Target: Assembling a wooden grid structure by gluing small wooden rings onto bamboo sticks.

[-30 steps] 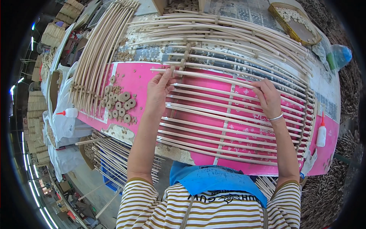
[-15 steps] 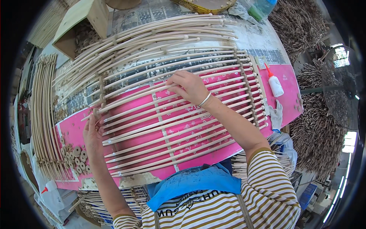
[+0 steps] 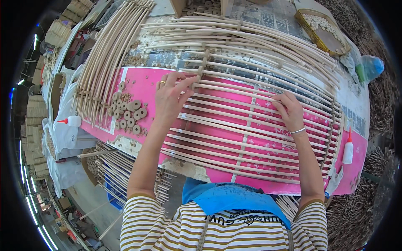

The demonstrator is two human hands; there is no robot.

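Slim pale wooden rods [image 3: 234, 125] lie side by side over a pink sheet. Brown wooden rings in a row [image 3: 333, 129] join them near their right ends. At the left end of one upper rod, my left hand [image 3: 169, 94] has its thumb and index finger closed on a small wooden ring [image 3: 195, 86]. Further right, my right hand [image 3: 289, 111] pinches the same set of rods, its fingertips closed on one rod. A second, shorter row of rings [image 3: 204, 60] sits on the rods just above my left hand.
Loose wooden rings [image 3: 130, 112] are heaped left on the pink sheet [image 3: 142, 77]. Glue bottles with red tips stand right [image 3: 348, 151] and lie left [image 3: 72, 121]. Joined rods [image 3: 111, 54] lie far left, more [image 3: 251, 35] behind. A yellow-rimmed tray [image 3: 301, 19] holds pale beads.
The view has turned left, so the table appears further right. My left hand has come from below the rod end to above it. My right hand has moved right along the rods.
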